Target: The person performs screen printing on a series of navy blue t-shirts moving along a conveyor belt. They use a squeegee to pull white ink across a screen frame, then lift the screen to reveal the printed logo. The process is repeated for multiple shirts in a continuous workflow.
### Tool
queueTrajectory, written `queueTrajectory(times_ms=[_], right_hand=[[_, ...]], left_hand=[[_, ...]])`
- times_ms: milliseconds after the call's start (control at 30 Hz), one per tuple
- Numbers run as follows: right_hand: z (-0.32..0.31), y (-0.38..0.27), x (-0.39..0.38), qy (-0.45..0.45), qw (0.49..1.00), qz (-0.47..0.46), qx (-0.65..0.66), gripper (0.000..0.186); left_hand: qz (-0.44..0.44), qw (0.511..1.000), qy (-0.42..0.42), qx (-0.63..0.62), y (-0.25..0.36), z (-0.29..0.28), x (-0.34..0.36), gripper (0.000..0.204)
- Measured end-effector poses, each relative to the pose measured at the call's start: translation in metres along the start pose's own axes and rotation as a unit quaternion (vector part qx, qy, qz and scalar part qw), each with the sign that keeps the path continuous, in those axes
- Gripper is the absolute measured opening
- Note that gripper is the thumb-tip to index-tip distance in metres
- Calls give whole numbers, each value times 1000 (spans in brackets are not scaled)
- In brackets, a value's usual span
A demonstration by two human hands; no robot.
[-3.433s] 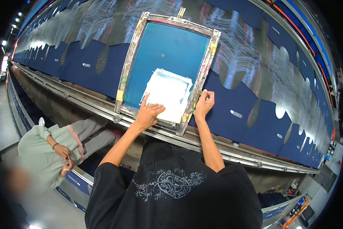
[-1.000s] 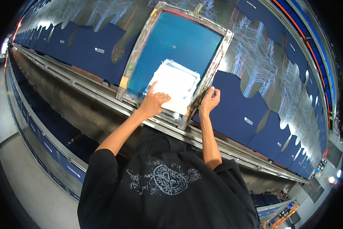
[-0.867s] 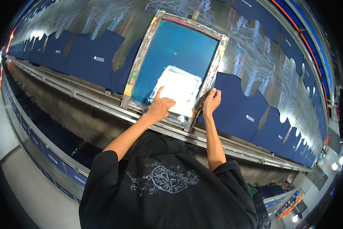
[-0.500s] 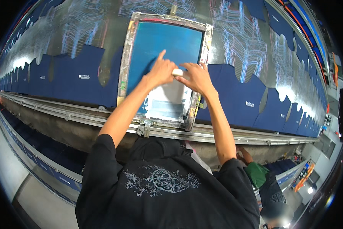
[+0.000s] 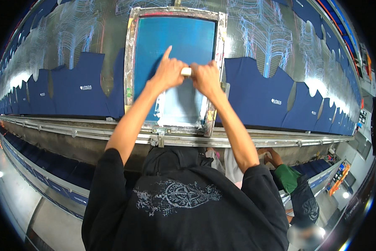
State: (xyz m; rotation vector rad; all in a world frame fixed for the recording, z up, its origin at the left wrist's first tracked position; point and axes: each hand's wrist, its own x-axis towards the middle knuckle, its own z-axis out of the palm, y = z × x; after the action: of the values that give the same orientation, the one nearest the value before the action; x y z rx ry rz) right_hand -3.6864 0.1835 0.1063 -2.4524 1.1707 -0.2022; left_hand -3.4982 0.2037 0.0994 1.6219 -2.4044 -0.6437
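**Both hands on squeegee handle, mid-screen, long print table**

Head view: long print table (image 5: 254, 140) w/ metal rail along near edge, runs left to right across frame, curved by fisheye. Surface beyond is shiny, streaked w/ pale blue-white ink marks. Row of navy garment pieces (image 5: 79, 90) laid flat side by side along table, each w/ small white chest print; more on the right (image 5: 259, 98).

Centre: screen frame (image 5: 131, 67), worn metal edges, teal mesh inside, sits on table between the navy pieces. Lower part of mesh shows a whitish patch (image 5: 179, 111).

Left hand (image 5: 168, 73) and right hand (image 5: 205, 77) close together, both wrapped around a pale squeegee handle (image 5: 186, 71); only a short bit of handle shows between them, blade hidden under hands. Left index finger sticks up, pointing away. Hands sit over middle of mesh, above white patch. Forearms cover parts of the mesh and near frame edge.

Lower frame: person's own black printed shirt (image 5: 179, 201) blocks floor below. Lower right, another person in green top (image 5: 290, 178) crouched under table edge, partly hidden.
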Motion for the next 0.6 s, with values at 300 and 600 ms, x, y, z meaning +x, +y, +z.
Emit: queueTrajectory(times_ms=[300,600], right_hand=[[46,-51,-127,-71,994,49,71,33],[29,-34,-66,-6,999,33,-16,25]], left_hand=[[-58,990,-84,-102,62,38,-105,47],[-33,997,-59,-41,30,20,-62,30]])
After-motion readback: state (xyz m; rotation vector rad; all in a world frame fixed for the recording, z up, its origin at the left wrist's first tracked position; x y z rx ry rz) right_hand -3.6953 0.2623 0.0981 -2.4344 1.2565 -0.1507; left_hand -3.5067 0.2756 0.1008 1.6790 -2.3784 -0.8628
